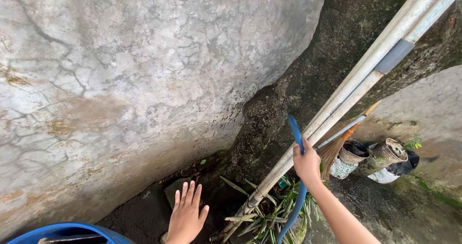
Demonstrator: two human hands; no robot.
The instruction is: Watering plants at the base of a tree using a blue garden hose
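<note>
Fingers [304, 150] of the right hand [307, 164] are clenched around a blue hose [296, 133], which rises above the grip and hangs down past the wrist toward a leafy plant [269, 215]. Left hand [186, 215] is spread, fingers released, holding nothing, near the foot of the cracked wall [120, 80]. The hose looks light, bendy and probably wet, so a full wrap near its free end should steer it best. Pale pipes [356, 85] lean just beside it; a broom [337, 145] and pots [375, 160] stand behind, a blue drum [72, 232] at the lower left.
</note>
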